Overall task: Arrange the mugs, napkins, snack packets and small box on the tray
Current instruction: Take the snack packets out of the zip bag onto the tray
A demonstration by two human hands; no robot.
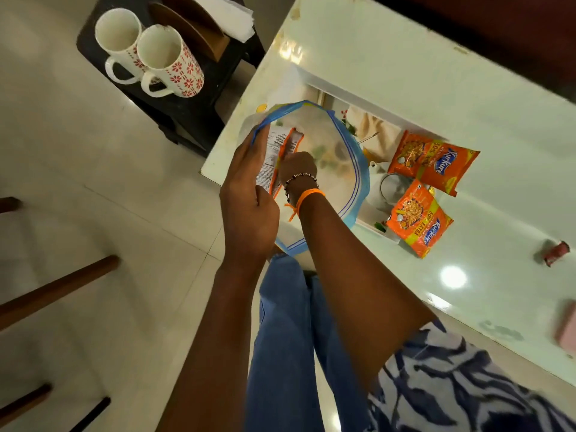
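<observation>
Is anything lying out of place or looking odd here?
Yes. Two orange snack packets lie loose and askew on the white table, while both mugs already stand on the dark tray. Nothing looks spilled or damaged.

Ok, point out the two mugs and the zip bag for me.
left mug (pixel 117 35), head view, on its inner wall.
right mug (pixel 162 53), head view, on its inner wall.
zip bag (pixel 361 160), head view, on its blue rim.

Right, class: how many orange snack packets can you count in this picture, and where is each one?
3. Two snack packets lie on the white table: one farther, one nearer. A third packet is held at the mouth of the zip bag by the left hand. More may be hidden inside.
</observation>
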